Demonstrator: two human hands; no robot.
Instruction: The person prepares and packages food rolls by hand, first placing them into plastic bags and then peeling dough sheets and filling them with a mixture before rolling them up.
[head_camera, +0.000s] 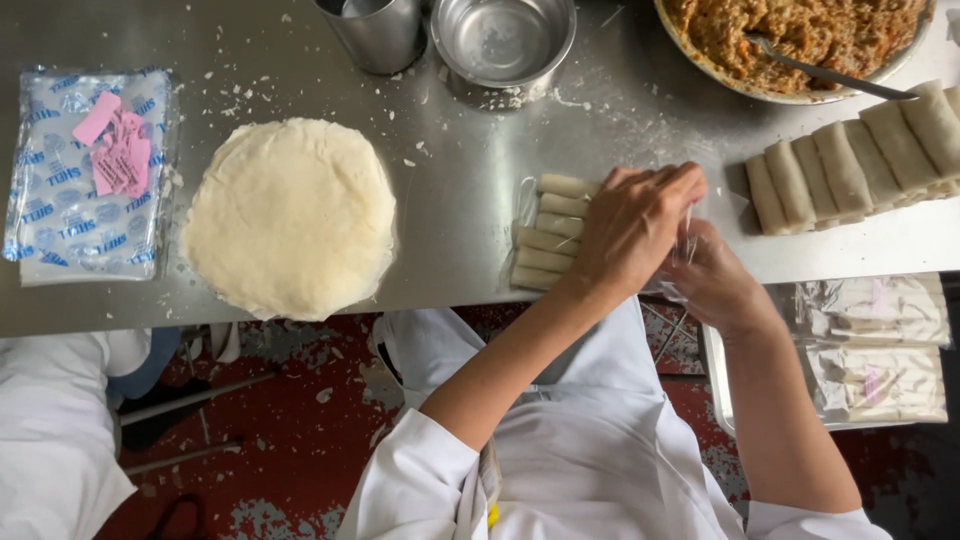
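Left hand (632, 232) lies palm-down over the near end of a row of small spring rolls (548, 232) inside a clear plastic bag (684, 246) at the steel table (470, 170) edge, fingers curled on the bag mouth. Right hand (712, 282) pinches the bag film from below. Risk: bag sits right at the table edge, so a slack grip could let the rolls slide out or crush. Hard to tell: how many rolls sit under the left hand, where the bag's edges run. Wrapper stack (290, 215) lies left; filling bowl (800, 40) is cut off at top.
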